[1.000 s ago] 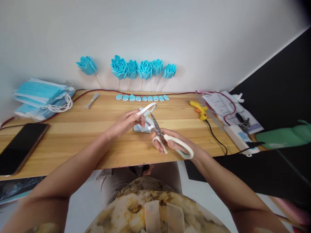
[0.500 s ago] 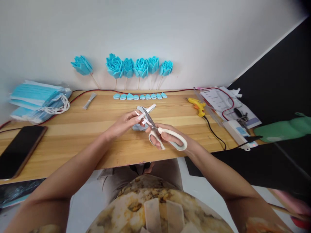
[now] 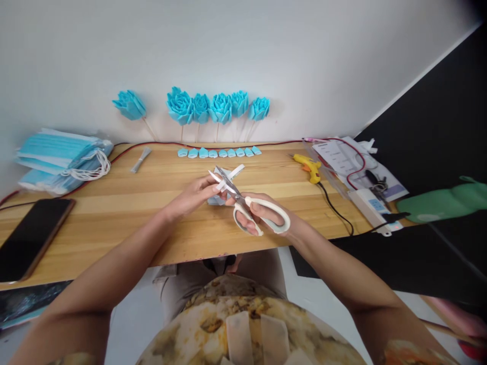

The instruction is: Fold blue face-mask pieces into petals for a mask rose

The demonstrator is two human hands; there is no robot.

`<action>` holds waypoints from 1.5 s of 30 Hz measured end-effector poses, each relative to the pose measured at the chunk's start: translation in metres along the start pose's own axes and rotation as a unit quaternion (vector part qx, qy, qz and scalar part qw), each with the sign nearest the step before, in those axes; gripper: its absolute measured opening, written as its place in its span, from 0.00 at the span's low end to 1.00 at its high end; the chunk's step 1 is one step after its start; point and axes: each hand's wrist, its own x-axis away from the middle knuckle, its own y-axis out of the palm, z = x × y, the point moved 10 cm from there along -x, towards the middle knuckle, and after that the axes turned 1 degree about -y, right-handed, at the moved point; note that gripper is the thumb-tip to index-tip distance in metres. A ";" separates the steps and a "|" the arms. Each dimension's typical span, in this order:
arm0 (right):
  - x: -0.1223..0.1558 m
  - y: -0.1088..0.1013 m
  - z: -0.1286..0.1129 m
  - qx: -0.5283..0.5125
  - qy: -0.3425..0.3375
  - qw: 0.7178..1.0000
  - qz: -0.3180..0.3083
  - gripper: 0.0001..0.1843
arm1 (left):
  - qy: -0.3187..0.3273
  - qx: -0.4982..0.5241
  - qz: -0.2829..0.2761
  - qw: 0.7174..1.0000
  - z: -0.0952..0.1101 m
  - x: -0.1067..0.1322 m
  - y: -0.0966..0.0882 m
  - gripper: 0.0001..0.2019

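My right hand (image 3: 266, 215) is closed round the white handles of a pair of scissors (image 3: 249, 205), blades pointing up-left. My left hand (image 3: 194, 195) pinches a thin white strip (image 3: 232, 173) that lies across the blades. Both hands hover over the middle of the wooden table (image 3: 125, 208). Under them lies a small pile of pale blue cut pieces (image 3: 217, 198).
A row of small blue petals (image 3: 218, 152) lies at the back, with blue fabric roses (image 3: 213, 107) on sticks against the wall. Stacked blue face masks (image 3: 61, 159) and a phone (image 3: 32, 235) are at left. A yellow glue gun (image 3: 310, 166), cables and a power strip (image 3: 375, 210) sit at right.
The looped white strip has been drawn down between the scissor blades, and the scissors have closed on it. Both hands shifted slightly left and nearer to me.
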 end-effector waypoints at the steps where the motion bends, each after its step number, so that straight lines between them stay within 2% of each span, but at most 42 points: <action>1: 0.000 0.000 0.001 -0.002 0.004 1.000 0.004 0.26 | 0.002 0.000 -0.001 1.000 0.000 0.000 0.000 0.19; 7: 0.001 0.002 -0.001 -0.032 0.004 0.999 0.007 0.27 | 0.006 -0.014 0.001 1.000 0.001 0.000 -0.001 0.18; 13: 0.001 0.003 -0.004 -0.076 0.010 0.997 0.009 0.30 | 0.014 0.012 -0.025 1.000 0.005 0.001 0.003 0.14; 17: 0.003 0.001 -0.005 -0.082 0.019 0.996 0.021 0.32 | 0.019 0.020 -0.018 0.999 0.013 0.001 0.004 0.14; 24: 0.005 0.002 0.001 -0.071 0.019 0.997 0.021 0.29 | -0.011 -0.089 -0.020 0.996 0.026 0.002 0.009 0.20; 31: 0.006 0.005 0.002 -0.061 0.030 0.997 0.035 0.26 | -0.011 0.013 -0.040 0.999 0.019 0.004 0.014 0.19; 37: 0.002 0.008 0.009 -0.036 0.047 0.997 0.054 0.29 | 0.007 0.038 0.017 0.999 0.021 0.002 0.007 0.18; 41: 0.002 0.029 0.028 0.030 0.113 0.993 -0.006 0.30 | -0.019 0.058 0.063 0.996 0.015 -0.001 -0.001 0.15; 43: 0.003 0.036 0.030 0.043 0.106 0.993 -0.031 0.30 | -0.022 0.071 0.072 0.995 0.014 -0.003 -0.003 0.16; 45: 0.006 0.032 0.027 0.039 0.077 0.996 -0.031 0.30 | -0.028 0.087 0.079 0.993 0.014 -0.003 -0.005 0.17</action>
